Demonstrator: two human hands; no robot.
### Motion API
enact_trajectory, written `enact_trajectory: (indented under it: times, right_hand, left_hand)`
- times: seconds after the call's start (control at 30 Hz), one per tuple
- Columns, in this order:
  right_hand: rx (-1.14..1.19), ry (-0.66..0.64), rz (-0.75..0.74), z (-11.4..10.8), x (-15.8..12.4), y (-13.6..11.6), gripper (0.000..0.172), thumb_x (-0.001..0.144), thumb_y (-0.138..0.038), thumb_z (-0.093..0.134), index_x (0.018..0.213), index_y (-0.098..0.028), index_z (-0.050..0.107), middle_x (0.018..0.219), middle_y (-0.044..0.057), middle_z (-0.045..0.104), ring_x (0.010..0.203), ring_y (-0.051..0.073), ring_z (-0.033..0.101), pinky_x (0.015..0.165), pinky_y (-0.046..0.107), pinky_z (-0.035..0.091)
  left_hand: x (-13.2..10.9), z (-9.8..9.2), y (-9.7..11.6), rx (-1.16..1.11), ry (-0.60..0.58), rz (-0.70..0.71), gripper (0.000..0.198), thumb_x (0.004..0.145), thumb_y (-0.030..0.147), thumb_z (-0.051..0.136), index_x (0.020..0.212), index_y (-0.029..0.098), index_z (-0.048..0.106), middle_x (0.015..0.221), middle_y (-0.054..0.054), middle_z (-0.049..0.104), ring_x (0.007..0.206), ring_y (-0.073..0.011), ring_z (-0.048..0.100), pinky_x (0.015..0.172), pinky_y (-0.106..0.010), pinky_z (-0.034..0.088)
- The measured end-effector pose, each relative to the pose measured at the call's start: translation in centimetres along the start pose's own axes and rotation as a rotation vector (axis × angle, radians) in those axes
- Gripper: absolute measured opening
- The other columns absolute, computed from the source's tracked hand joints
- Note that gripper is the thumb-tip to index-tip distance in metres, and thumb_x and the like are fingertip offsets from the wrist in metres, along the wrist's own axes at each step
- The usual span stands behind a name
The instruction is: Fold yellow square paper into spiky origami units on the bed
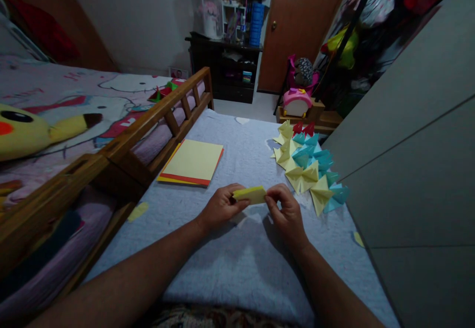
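Observation:
Between my two hands is a small folded piece of yellow paper, held just above the light blue bedding. My left hand pinches its left end, thumb in front and fingers behind. The fingertips of my right hand close on its right end. Beyond my left hand lies a stack of square paper sheets, pale yellow on top with orange and red edges showing below. To the right of my right hand, folded paper pieces stand in rows: several yellow ones, several blue ones and red ones at the far end.
A wooden bed rail runs along the left, with another bed and a yellow plush toy behind it. A pale cabinet wall borders the right. Farther off are a dark cabinet, a door and a pink toy case.

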State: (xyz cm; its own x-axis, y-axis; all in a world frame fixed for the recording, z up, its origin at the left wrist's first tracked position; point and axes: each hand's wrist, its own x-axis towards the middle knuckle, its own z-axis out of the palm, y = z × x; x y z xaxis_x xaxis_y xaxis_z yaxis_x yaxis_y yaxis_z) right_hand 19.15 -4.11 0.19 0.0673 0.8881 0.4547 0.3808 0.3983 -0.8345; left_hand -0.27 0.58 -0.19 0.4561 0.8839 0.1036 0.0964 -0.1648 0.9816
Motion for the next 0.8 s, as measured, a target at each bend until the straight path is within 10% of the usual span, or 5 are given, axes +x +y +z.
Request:
enact_trajectory:
  times: [0.3, 0.63, 0.8]
  right_hand:
    - [0.031, 0.077, 0.108, 0.5, -0.3, 0.5, 0.018, 0.086, -0.02, 0.064, 0.102, -0.023, 0.057, 0.089, -0.001, 0.054, 0.077, 0.015, 0.055, 0.071, 0.029, 0.047]
    - [0.044, 0.092, 0.238, 1.0, -0.6, 0.6, 0.009, 0.088, -0.028, 0.064, 0.093, -0.021, 0.06, 0.082, 0.0, 0.063, 0.074, 0.016, 0.061, 0.071, 0.03, 0.05]
    - [0.063, 0.09, 0.239, 1.2, -0.6, 0.7, 0.01, 0.088, -0.026, 0.064, 0.096, -0.022, 0.063, 0.087, 0.002, 0.067, 0.079, 0.017, 0.064, 0.074, 0.031, 0.052]
  left_hand:
    - [-0.2, 0.1, 0.2, -0.125, 0.032, -0.137, 0.03, 0.082, 0.044, 0.07, 0.08, 0.016, 0.059, 0.07, 0.002, 0.058, 0.059, -0.0108, 0.054, 0.054, -0.02, 0.044]
    - [-0.1, 0.4, -0.1, -0.3, 0.102, -0.124, 0.06, 0.084, 0.034, 0.071, 0.131, 0.026, 0.035, 0.095, 0.001, 0.066, 0.074, -0.0149, 0.068, 0.062, -0.024, 0.059]
    - [-0.3, 0.6, -0.1, -0.305, 0.075, -0.069, 0.053, 0.086, 0.032, 0.069, 0.128, 0.028, 0.037, 0.109, -0.002, 0.062, 0.083, -0.0156, 0.067, 0.064, -0.025, 0.06]
